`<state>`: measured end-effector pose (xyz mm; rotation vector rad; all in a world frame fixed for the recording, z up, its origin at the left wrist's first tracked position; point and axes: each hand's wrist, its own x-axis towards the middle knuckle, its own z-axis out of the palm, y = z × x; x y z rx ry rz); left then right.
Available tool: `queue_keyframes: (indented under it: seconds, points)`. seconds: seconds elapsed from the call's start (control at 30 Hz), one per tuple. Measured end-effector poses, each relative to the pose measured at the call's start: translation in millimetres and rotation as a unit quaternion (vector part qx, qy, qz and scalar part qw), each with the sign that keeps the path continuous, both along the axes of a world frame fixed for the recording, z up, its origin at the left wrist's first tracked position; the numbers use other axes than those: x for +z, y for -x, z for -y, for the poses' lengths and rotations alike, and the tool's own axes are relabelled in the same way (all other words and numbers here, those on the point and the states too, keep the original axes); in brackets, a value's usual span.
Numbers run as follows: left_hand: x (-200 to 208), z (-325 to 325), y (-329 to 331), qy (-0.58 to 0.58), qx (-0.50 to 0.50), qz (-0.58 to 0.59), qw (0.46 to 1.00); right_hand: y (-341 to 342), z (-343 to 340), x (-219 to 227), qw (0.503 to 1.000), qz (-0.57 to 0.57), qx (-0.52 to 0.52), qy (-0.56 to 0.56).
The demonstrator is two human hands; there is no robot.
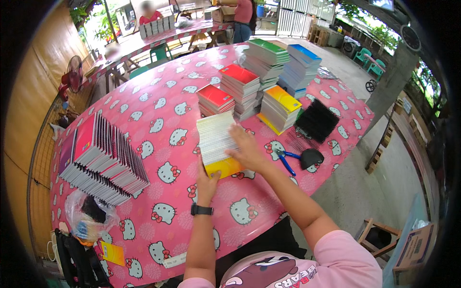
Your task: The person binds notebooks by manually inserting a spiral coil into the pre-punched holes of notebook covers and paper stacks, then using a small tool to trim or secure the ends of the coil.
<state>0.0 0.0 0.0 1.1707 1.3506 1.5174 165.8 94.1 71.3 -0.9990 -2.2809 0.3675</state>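
A stack of yellow-covered notebooks (pixel 218 137) stands in front of me on the table, its white page edges turned up and a yellow cover at the near end. My left hand (pixel 208 178) grips its near left corner, thumb on the yellow cover. Along the right side, my right hand (pixel 248 150) presses the stack with its fingers reaching over the edge. Right of it lie blue-handled pliers (pixel 288 162), beside a small black dome-shaped object (pixel 311 159). A bundle of black binding coils (pixel 317 120) rests farther back.
Behind stand piles of red (pixel 238 77), green (pixel 268 50), blue (pixel 303 57) and yellow notebooks (pixel 282 103). Coil-bound notebooks (pixel 103 156) fill the left side, near a plastic bag (pixel 91 216). A pink patterned cloth (pixel 168 197) covers the table. Two people are at a far table.
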Motion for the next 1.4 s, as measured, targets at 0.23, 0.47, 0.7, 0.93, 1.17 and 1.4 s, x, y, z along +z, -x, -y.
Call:
queue_keyframes:
  seconds: [0.23,0.47,0.7,0.93,1.17,1.4]
  points:
    - [37,20,-31,-0.171,0.212,-0.190,0.943,-180,-92,-8,0.876,-0.395,-0.277,0.002]
    - [101,-64,-145,-0.089,-0.099,0.082,0.988,-221,-154,-42,0.870,-0.420,-0.172,0.192]
    - [75,-186,-164,0.219,-0.156,0.157,0.950,-163,-83,-37,0.900,-0.379,-0.130,0.170]
    - [62,-197,-171,0.200,-0.072,0.262,0.942,-141,-31,-35,0.933,-0.303,-0.076,0.179]
    - [74,-148,-134,0.163,-0.125,0.307,0.929,-170,-31,-34,0.687,-0.604,-0.043,0.401]
    - [94,-28,-90,0.107,-0.204,0.296,0.927,-164,4,7,0.660,-0.554,0.160,0.482]
